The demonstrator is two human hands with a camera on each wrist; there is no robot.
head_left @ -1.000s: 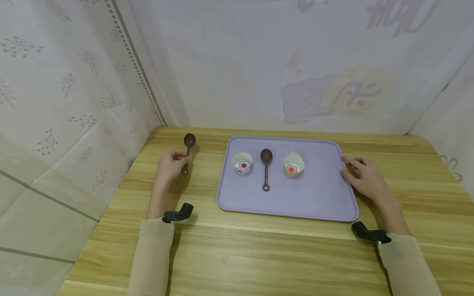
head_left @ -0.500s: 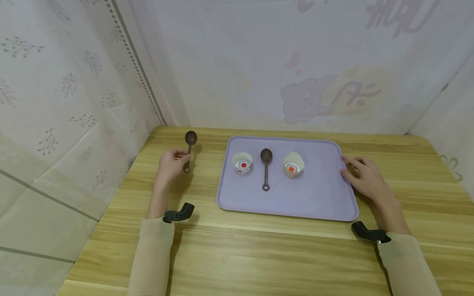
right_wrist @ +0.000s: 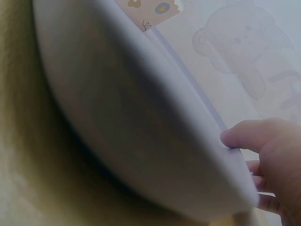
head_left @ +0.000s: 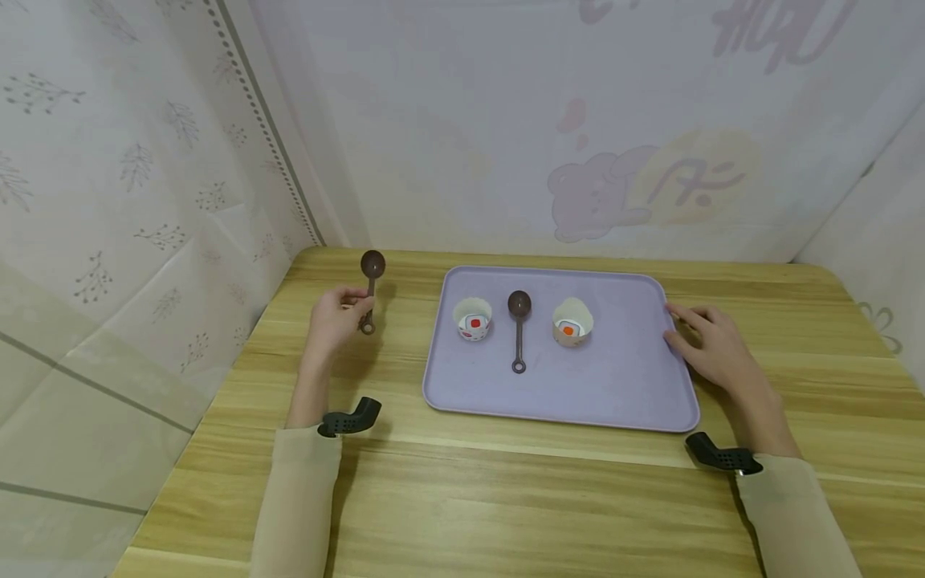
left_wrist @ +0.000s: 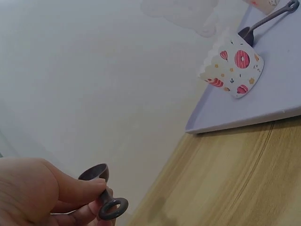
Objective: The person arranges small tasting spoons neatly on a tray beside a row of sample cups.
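Observation:
In the head view my left hand [head_left: 334, 319] pinches the handle of a dark brown measuring spoon [head_left: 372, 264] above the table, left of a lilac tray [head_left: 621, 385]. The left wrist view shows the thumb on the handle, the ring end [left_wrist: 113, 208] sticking out below and the bowl behind. A similar measuring spoon [head_left: 519, 304] lies on the tray between two paper baking cups. The left cup [head_left: 462, 311] has a red piece inside, the right cup [head_left: 572, 308] an orange one. My right hand [head_left: 717, 351] touches the tray's right rim with thumb and fingertips; in the right wrist view some fingers are partly hidden.
The wood-grain table [head_left: 506, 506] runs around the tray on all sides. Behind it hangs a pale curtain [head_left: 433, 136] with a bear print, and a leaf-patterned curtain [head_left: 144, 201] borders the left side. Black camera mounts [head_left: 350, 417] sit on both wrists.
The measuring spoon in my left hand has shifted slightly farther back and to the right, and seems a little higher. My right hand, the tray and its contents stay put.

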